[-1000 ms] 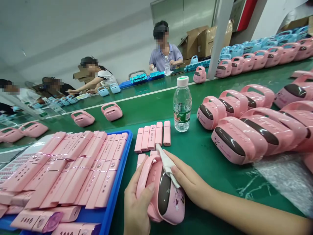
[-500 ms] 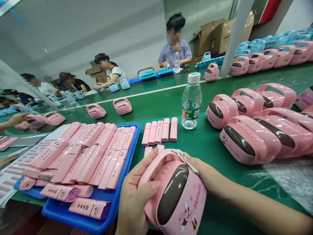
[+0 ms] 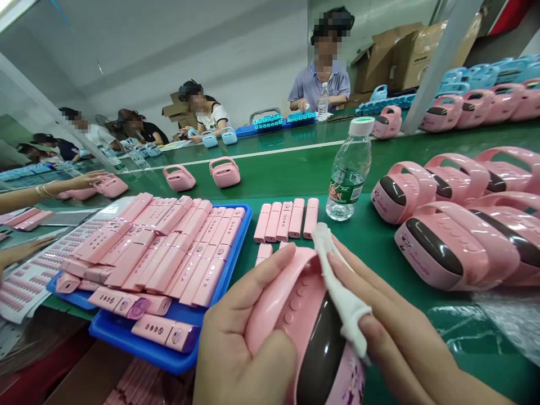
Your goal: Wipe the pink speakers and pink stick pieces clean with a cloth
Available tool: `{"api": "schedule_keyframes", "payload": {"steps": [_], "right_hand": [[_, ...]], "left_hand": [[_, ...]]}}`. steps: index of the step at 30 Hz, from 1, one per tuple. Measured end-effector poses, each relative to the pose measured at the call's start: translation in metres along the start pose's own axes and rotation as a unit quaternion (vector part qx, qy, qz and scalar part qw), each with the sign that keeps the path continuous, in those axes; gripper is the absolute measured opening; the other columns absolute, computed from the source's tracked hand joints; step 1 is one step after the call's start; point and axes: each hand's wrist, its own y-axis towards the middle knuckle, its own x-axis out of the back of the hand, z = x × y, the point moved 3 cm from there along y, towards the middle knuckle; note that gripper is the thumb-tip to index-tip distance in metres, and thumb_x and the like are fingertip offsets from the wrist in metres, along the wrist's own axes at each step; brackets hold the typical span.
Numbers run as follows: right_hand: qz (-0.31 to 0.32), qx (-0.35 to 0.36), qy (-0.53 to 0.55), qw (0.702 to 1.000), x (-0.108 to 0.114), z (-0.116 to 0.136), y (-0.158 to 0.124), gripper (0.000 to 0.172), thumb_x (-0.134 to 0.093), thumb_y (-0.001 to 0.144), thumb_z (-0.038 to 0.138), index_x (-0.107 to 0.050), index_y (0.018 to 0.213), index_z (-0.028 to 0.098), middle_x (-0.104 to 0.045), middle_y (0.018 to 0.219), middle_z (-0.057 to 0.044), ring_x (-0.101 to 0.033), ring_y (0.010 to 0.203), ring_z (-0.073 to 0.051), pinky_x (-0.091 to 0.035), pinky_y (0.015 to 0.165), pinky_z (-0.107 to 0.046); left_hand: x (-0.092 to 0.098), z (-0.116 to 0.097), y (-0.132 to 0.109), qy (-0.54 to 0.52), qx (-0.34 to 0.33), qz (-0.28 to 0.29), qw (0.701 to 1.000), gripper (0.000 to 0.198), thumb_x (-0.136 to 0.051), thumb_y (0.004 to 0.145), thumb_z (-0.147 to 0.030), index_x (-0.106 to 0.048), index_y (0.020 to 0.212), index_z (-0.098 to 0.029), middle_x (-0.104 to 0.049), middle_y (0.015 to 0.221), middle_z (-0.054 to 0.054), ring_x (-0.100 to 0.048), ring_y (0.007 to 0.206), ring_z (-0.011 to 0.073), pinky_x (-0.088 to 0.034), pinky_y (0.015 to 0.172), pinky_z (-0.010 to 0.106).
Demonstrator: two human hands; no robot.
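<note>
Pink device [image 3: 318,354] — front rightward, lengthwise forward

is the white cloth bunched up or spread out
Bunched up: the white cloth shows as a narrow, creased strip in the right hand.

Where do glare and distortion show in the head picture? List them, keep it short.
Head view, foreground: glints on the dark panel of the held pink device; head view, lower right: bright glare on the clear plastic; head view, background: the pale post leans and the green bench slants, from camera tilt or lens distortion, I cannot tell which.
</note>
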Motion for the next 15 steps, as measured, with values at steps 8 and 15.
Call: {"api": "schedule_keyframes", "payload": {"steps": [8, 15], "right_hand": [[-0.014, 0.068, -0.119, 0.990, -0.002, 0.000, -0.009, 0.051, -0.034, 0.094, 0.034, -0.024, 0.142, 0.020, -0.024, 0.147, -0.006, -0.027, 0.132, -0.028, -0.026, 0.107, -0.048], [0.019, 0.117, -0.149, 0.982, -0.007, 0.004, -0.015, 0.062, -0.038, 0.091, 0.045, -0.018, 0.143, 0.020, -0.014, 0.150, -0.003, -0.023, 0.133, -0.028, -0.018, 0.110, -0.046]], "left_hand": [[-0.008, 0.002, -0.003, 0.027, -0.054, -0.043, 0.997, 0.049, -0.046, 0.052, -0.006, -0.072, 0.085, -0.031, -0.071, 0.090, -0.009, -0.064, 0.091, 0.0109, -0.047, 0.073, 0.006], [-0.012, 0.004, -0.002, 0.037, -0.085, -0.023, 0.995, 0.047, -0.047, 0.055, -0.006, -0.071, 0.092, -0.024, -0.071, 0.094, -0.002, -0.065, 0.091, 0.0177, -0.053, 0.079, 0.021]]}}
